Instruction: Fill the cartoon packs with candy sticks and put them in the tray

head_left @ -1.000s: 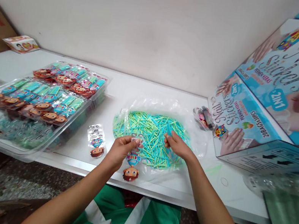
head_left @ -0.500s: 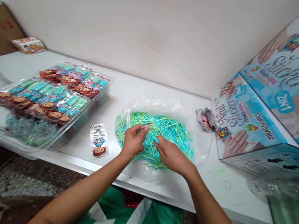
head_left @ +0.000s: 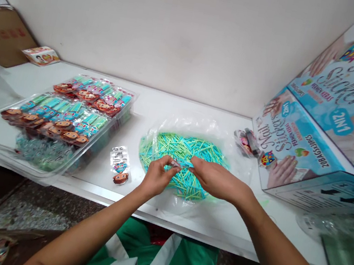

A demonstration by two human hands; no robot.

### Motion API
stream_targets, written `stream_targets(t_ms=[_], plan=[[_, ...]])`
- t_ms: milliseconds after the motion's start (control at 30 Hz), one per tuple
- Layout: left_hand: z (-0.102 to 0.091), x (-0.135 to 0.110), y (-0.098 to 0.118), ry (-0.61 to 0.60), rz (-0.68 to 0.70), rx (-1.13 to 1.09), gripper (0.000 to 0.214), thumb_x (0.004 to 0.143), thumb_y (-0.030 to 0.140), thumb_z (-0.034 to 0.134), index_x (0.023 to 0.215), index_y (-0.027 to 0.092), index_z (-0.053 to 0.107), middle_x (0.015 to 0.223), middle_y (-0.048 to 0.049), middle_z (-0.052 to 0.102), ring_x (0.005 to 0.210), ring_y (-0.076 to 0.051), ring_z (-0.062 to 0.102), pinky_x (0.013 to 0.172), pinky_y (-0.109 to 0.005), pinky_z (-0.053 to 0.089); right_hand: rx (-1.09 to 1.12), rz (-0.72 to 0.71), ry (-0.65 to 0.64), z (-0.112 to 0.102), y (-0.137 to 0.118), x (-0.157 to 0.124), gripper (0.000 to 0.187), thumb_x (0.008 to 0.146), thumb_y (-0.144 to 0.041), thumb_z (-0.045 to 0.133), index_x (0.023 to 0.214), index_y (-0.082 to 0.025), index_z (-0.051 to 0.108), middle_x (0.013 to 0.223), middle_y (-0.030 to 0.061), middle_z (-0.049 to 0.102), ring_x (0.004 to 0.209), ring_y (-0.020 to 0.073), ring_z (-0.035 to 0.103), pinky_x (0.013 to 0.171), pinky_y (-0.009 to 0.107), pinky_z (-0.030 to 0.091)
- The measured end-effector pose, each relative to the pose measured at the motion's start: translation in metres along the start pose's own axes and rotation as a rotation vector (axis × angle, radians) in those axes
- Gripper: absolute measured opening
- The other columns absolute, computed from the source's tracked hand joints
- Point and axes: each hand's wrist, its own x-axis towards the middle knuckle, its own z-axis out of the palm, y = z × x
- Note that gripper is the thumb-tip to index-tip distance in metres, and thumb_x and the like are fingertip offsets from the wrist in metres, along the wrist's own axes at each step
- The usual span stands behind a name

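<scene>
Left hand [head_left: 157, 176] pinches small printed plastic pouch [head_left: 175, 164], right hand [head_left: 218, 180] holds thin blue sticks [head_left: 187, 164], over green-and-blue stick pile [head_left: 177, 146] near white bench [head_left: 154, 103] front edge

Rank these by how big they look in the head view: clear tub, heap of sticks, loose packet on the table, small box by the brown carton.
1. Clear tub
2. Heap of sticks
3. Loose packet and small box: too alike to rank, with the box farther away.
</scene>
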Motion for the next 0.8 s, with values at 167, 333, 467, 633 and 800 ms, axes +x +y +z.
stream_targets(t_ms=[167,333,467,633,800], plan=[[-0.009,0.000,-0.003,-0.080,0.202,0.173,0.013,0.078,0.034,0.060,0.077,0.021,0.060,0.081,-0.0018,0.066,0.081,-0.019,0.060,0.072,-0.029,0.042,0.006,0.004,-0.006,-0.009,-0.002,0.000,0.022,0.096,-0.035,0.032,0.092,-0.018,0.046,0.078,0.0069,0.062,0.068,0.0186,0.057,0.056,0.026,0.029],[-0.013,-0.002,-0.004,-0.084,0.239,0.283,0.015,0.080,0.036,0.058,0.080,0.021,0.059,0.078,-0.0021,0.064,0.077,-0.020,0.060,0.070,-0.029,0.041,-0.030,-0.016,-0.069,-0.003,-0.006,0.002,0.021,0.095,-0.033,0.034,0.093,-0.018,0.049,0.082,0.0085,0.064,0.070,0.0198,0.060,0.055,0.026,0.030],[-0.013,-0.001,-0.008,-0.089,0.432,0.462,0.013,0.083,0.032,0.054,0.087,0.021,0.058,0.084,-0.0056,0.063,0.086,-0.022,0.059,0.079,-0.033,0.042,-0.064,-0.012,-0.106,0.002,-0.009,0.004,0.018,0.093,-0.027,0.038,0.097,-0.016,0.052,0.086,0.0116,0.066,0.075,0.0222,0.063,0.057,0.027,0.033],[-0.012,0.002,-0.014,-0.123,0.678,0.631,0.010,0.087,0.026,0.049,0.091,0.019,0.055,0.084,-0.0064,0.063,0.087,-0.021,0.059,0.096,-0.042,0.037,-0.079,-0.003,-0.186,0.002,-0.014,0.008,0.051,0.083,-0.010,0.044,0.133,-0.007,0.035,0.094,0.0178,0.068,0.081,0.0259,0.065,0.059,0.028,0.039],[-0.015,0.003,-0.016,-0.160,0.710,0.663,0.013,0.089,0.027,0.046,0.091,0.017,0.053,0.083,-0.0074,0.062,0.084,-0.021,0.058,0.081,-0.037,0.046,-0.023,-0.017,-0.327,-0.006,-0.008,0.013,0.065,0.085,-0.020,0.043,0.143,-0.002,0.019,0.097,0.0207,0.067,0.082,0.0269,0.064,0.061,0.030,0.042]])
